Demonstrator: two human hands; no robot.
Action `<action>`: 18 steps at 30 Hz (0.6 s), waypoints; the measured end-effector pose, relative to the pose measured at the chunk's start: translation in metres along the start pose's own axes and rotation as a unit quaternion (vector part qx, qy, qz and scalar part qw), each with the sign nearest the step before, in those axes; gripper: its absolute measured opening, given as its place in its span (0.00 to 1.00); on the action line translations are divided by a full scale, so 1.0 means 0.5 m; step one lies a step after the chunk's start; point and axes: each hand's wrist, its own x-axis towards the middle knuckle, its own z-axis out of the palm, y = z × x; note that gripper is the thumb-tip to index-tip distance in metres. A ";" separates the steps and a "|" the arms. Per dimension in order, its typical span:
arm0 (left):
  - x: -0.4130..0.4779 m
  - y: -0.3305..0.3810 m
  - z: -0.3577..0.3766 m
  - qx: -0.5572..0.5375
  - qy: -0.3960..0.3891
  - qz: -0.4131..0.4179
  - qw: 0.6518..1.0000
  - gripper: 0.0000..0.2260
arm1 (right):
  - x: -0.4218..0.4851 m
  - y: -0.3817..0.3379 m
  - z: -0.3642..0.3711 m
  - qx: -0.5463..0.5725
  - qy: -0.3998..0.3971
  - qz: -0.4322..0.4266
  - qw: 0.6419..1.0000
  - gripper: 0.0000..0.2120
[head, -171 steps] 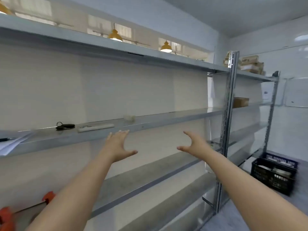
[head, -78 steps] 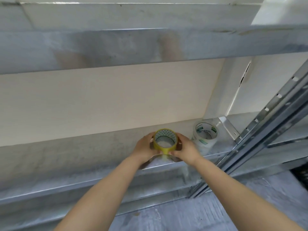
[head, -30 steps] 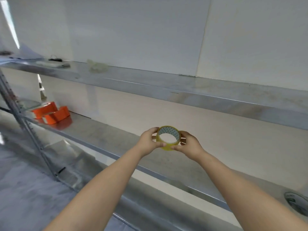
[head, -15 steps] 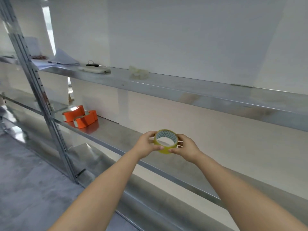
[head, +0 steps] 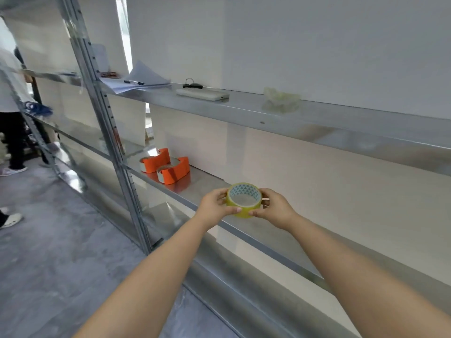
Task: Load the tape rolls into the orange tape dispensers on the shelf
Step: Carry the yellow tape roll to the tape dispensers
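Tape roll, yellow, is gripped at its sides by left hand and right hand above the middle shelf. Two orange dispensers rest on that shelf, well apart to the left.

Plain stockroom or storage area, long galvanised steel shelving on slotted uprights against bare white walls, grey concrete floor, loose papers and orange tape dispensers on the shelves.
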 end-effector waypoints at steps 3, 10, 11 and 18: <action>0.032 -0.032 -0.050 0.003 0.018 -0.009 1.000 0.32 | 0.057 -0.005 0.054 -0.006 -0.019 -0.007 1.000 0.28; 0.162 -0.083 -0.144 0.005 0.046 0.012 0.999 0.31 | 0.227 -0.013 0.145 0.009 -0.039 -0.014 0.999 0.29; 0.184 -0.091 -0.152 0.004 0.051 0.012 0.999 0.31 | 0.251 -0.012 0.156 0.007 -0.036 -0.011 0.999 0.29; 0.309 -0.153 -0.206 0.034 0.061 -0.007 0.998 0.34 | 0.380 0.006 0.228 -0.005 -0.042 0.013 0.999 0.30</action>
